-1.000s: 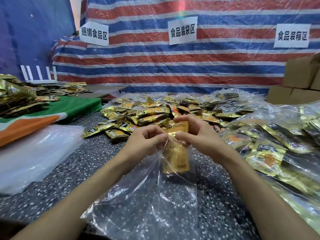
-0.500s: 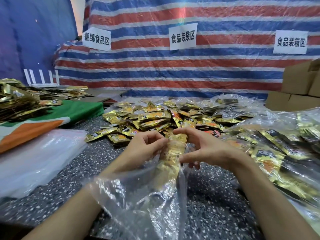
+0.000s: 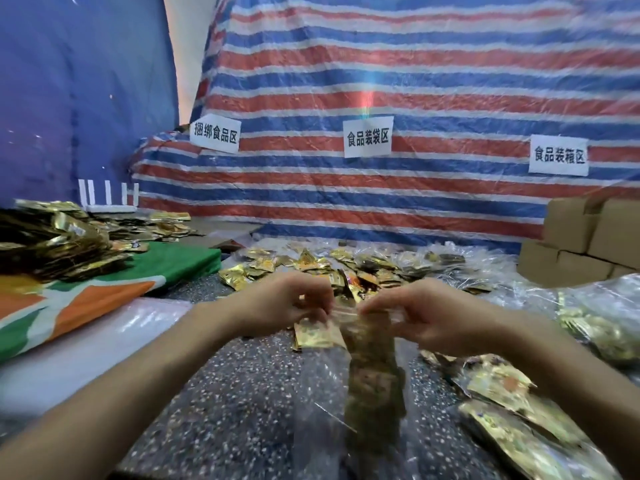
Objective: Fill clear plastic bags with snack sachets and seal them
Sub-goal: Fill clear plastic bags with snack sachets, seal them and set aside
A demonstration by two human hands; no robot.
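Pinching bag point(image 3: 322, 393) top in left grip point(image 3: 280, 306) and right grip point(image 3: 426, 317), sachets point(image 3: 375, 382) inside, sealing I guess; pile point(image 3: 311, 265) behind it unpacked.

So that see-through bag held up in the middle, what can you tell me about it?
The clear plastic bag is thin, glossy, crinkled film; the speckled table shows through it. The left hand and the right hand pinch its top edge from either side, so it hangs upright over the table. A stack of gold snack sachets stands on end inside, down the middle. The picture is blurred, so whether the mouth is sealed cannot be told.
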